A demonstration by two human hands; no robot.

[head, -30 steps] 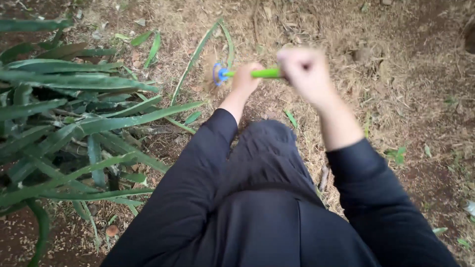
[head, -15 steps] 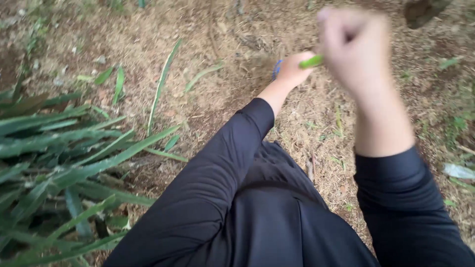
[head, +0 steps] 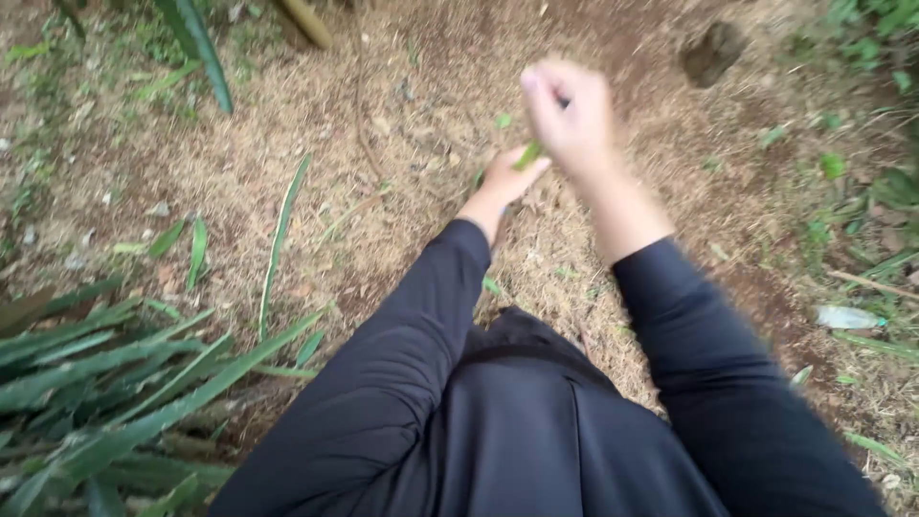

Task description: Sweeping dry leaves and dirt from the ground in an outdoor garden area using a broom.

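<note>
Both my hands grip a tool with a bright green handle [head: 528, 154]; only a short piece of the handle shows between them. My left hand [head: 510, 178] is closed on its lower part, close to the ground. Higher up, my right hand [head: 571, 113] is closed on the handle's top end and looks blurred. The tool's head is hidden behind my left hand. Both arms wear black sleeves, and my dark trousers fill the lower middle of the view.
The ground is dry brown grass litter [head: 402, 124] over reddish soil. Long green blade leaves [head: 144, 383] spread at lower left. A small hole [head: 710, 53] lies at upper right. Low green weeds [head: 862, 144] grow along the right edge.
The view has swung away from the leafy plant toward open ground. The tool's blue head, seen a second ago, is now hidden. My right hand dropped lower and left since half a second ago.
</note>
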